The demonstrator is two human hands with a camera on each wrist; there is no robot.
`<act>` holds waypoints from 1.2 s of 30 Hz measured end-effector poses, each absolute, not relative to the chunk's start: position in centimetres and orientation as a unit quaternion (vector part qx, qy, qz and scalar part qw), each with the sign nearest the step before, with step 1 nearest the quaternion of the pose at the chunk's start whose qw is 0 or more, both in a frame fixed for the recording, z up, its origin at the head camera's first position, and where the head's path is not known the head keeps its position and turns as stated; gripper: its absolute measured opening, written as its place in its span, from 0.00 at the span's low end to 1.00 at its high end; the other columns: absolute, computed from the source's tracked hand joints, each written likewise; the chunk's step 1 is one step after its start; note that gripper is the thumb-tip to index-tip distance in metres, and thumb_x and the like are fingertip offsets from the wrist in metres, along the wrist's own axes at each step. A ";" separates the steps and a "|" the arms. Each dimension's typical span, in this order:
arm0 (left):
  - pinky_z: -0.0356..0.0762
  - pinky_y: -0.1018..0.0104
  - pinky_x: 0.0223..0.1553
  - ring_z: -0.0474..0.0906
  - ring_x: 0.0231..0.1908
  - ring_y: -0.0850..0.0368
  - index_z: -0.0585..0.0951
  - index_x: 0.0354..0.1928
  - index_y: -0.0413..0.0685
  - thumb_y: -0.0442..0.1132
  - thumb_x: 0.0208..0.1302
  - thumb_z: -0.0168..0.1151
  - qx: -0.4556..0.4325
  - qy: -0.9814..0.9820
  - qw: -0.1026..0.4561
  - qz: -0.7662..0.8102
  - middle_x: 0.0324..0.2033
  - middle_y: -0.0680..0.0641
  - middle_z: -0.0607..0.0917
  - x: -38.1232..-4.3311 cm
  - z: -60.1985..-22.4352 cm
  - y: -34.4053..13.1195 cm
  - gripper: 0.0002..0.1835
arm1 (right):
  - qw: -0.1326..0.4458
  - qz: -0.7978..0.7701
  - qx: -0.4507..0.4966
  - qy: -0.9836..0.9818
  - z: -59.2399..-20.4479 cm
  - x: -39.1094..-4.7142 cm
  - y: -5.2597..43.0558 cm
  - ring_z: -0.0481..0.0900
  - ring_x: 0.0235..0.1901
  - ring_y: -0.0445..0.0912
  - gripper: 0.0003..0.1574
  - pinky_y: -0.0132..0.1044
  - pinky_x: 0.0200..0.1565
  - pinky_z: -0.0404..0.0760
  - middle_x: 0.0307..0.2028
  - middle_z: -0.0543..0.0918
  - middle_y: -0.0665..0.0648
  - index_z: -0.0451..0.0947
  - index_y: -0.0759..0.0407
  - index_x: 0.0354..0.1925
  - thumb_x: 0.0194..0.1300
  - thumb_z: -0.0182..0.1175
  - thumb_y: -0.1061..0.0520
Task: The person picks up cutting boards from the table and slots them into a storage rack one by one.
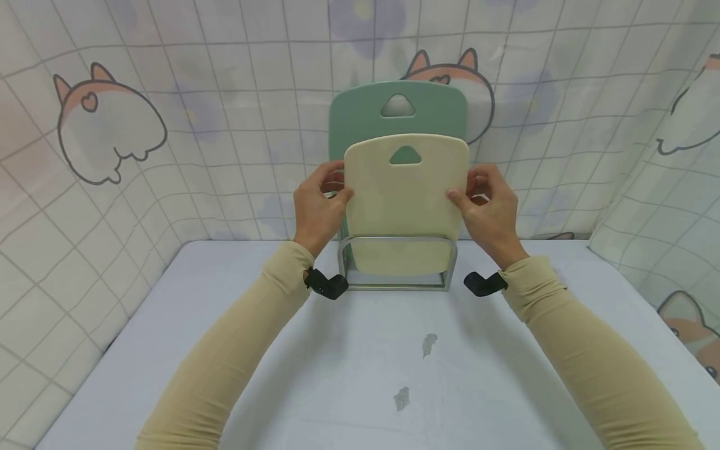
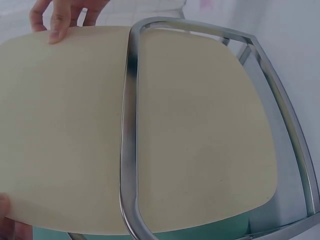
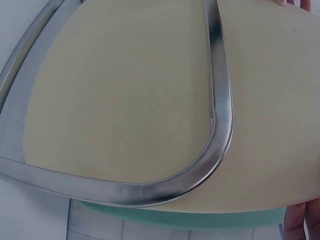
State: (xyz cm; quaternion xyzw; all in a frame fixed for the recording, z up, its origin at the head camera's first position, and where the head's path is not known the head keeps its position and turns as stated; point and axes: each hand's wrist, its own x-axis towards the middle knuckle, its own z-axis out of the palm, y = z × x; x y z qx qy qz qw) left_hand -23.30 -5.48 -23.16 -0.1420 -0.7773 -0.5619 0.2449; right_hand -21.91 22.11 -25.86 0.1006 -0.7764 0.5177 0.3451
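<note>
A cream cutting board (image 1: 405,194) with a handle slot near its top stands upright in a metal rack (image 1: 398,239). My left hand (image 1: 319,203) pinches its left edge, thumb on the front face and fingers behind. The right hand (image 1: 492,209) grips the opposite edge the same way. Behind it rises a larger green cutting board (image 1: 349,119), mostly hidden by the cream one. Both wrist views show the rack's front bar (image 2: 130,115) crossing before the cream board (image 3: 120,100), whose lower end sits inside the frame.
The rack stands toward the back of a white table (image 1: 360,350) with two grey worn patches on its top. A tiled-pattern curtain (image 1: 236,125) with cartoon animals hangs behind and at both sides. Black wrist cameras (image 1: 326,284) hang below both sleeves, close to the rack.
</note>
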 end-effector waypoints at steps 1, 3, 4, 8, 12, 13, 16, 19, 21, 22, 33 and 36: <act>0.88 0.53 0.55 0.88 0.48 0.45 0.83 0.59 0.45 0.26 0.63 0.66 -0.142 -0.778 0.245 -0.562 0.48 0.38 0.89 -23.3 -23.2 -5.5 0.22 | 0.346 0.517 0.101 -0.776 -25.9 -21.9 22.1 0.76 0.36 0.37 0.19 0.23 0.38 0.80 0.34 0.74 0.45 0.73 0.65 0.48 0.63 0.71 0.65; 0.88 0.52 0.54 0.88 0.48 0.44 0.83 0.59 0.45 0.26 0.63 0.66 -0.142 -0.777 0.245 -0.563 0.47 0.38 0.89 -23.4 -23.2 -5.5 0.22 | 0.348 0.517 0.102 -0.776 -26.0 -22.0 22.1 0.76 0.36 0.37 0.19 0.23 0.38 0.80 0.34 0.74 0.45 0.73 0.65 0.48 0.63 0.71 0.65; 0.88 0.52 0.54 0.88 0.48 0.44 0.83 0.59 0.45 0.26 0.63 0.66 -0.142 -0.776 0.246 -0.563 0.47 0.38 0.89 -23.4 -23.2 -5.5 0.22 | 0.348 0.516 0.103 -0.776 -26.0 -22.0 22.1 0.76 0.36 0.37 0.19 0.23 0.38 0.80 0.34 0.74 0.44 0.73 0.65 0.48 0.63 0.71 0.65; 0.88 0.52 0.54 0.88 0.48 0.44 0.83 0.59 0.45 0.25 0.63 0.66 -0.143 -0.778 0.247 -0.560 0.47 0.38 0.89 -23.5 -23.4 -5.6 0.22 | 0.347 0.515 0.099 -0.777 -26.1 -22.1 22.0 0.76 0.36 0.37 0.19 0.24 0.38 0.80 0.34 0.74 0.45 0.73 0.65 0.48 0.63 0.71 0.65; 0.88 0.53 0.54 0.88 0.48 0.44 0.83 0.59 0.45 0.25 0.63 0.65 -0.145 -0.778 0.249 -0.558 0.47 0.38 0.89 -23.5 -23.5 -5.8 0.22 | 0.345 0.512 0.093 -0.781 -26.3 -22.2 21.9 0.76 0.36 0.37 0.19 0.24 0.38 0.80 0.34 0.74 0.44 0.73 0.65 0.48 0.63 0.71 0.65; 0.88 0.53 0.54 0.88 0.48 0.44 0.83 0.59 0.45 0.25 0.63 0.65 -0.145 -0.779 0.249 -0.557 0.47 0.38 0.89 -23.5 -23.5 -5.8 0.22 | 0.345 0.513 0.093 -0.780 -26.3 -22.2 21.8 0.76 0.36 0.37 0.19 0.24 0.38 0.80 0.34 0.74 0.45 0.73 0.65 0.48 0.63 0.71 0.65; 0.88 0.53 0.54 0.89 0.48 0.44 0.83 0.59 0.45 0.25 0.63 0.65 -0.145 -0.778 0.251 -0.557 0.47 0.38 0.89 -23.6 -23.6 -5.9 0.22 | 0.345 0.513 0.094 -0.780 -26.4 -22.3 21.7 0.76 0.36 0.37 0.19 0.24 0.38 0.80 0.34 0.74 0.44 0.73 0.65 0.48 0.63 0.71 0.65; 0.88 0.53 0.54 0.89 0.47 0.43 0.84 0.59 0.44 0.25 0.62 0.65 -0.145 -0.777 0.251 -0.559 0.47 0.37 0.89 -23.6 -23.6 -6.0 0.22 | 0.344 0.514 0.095 -0.780 -26.5 -22.3 21.6 0.76 0.35 0.37 0.19 0.24 0.38 0.80 0.33 0.74 0.44 0.74 0.65 0.48 0.63 0.71 0.65; 0.88 0.53 0.53 0.89 0.47 0.43 0.84 0.59 0.44 0.24 0.62 0.65 -0.145 -0.775 0.251 -0.561 0.46 0.37 0.89 -23.6 -23.7 -6.1 0.22 | 0.343 0.513 0.095 -0.781 -26.6 -22.3 21.6 0.76 0.35 0.37 0.19 0.24 0.38 0.80 0.33 0.74 0.44 0.74 0.65 0.48 0.63 0.71 0.65; 0.88 0.53 0.53 0.89 0.47 0.43 0.84 0.59 0.44 0.25 0.62 0.65 -0.144 -0.776 0.251 -0.561 0.46 0.37 0.89 -23.6 -23.7 -6.1 0.22 | 0.343 0.513 0.094 -0.781 -26.6 -22.3 21.6 0.76 0.35 0.37 0.19 0.24 0.38 0.79 0.33 0.74 0.45 0.74 0.65 0.48 0.63 0.71 0.64; 0.89 0.54 0.53 0.89 0.46 0.43 0.85 0.57 0.44 0.24 0.60 0.64 -0.142 -0.777 0.256 -0.557 0.44 0.37 0.89 -23.6 -23.8 -6.4 0.22 | 0.332 0.519 0.089 -0.783 -26.9 -22.4 21.2 0.76 0.36 0.38 0.19 0.23 0.38 0.79 0.34 0.74 0.44 0.73 0.65 0.48 0.63 0.71 0.64; 0.89 0.54 0.53 0.89 0.46 0.43 0.85 0.57 0.43 0.24 0.60 0.64 -0.141 -0.776 0.255 -0.559 0.44 0.37 0.89 -23.7 -23.8 -6.3 0.22 | 0.332 0.519 0.089 -0.783 -27.0 -22.4 21.2 0.76 0.36 0.38 0.19 0.23 0.38 0.79 0.33 0.74 0.45 0.73 0.64 0.48 0.63 0.71 0.65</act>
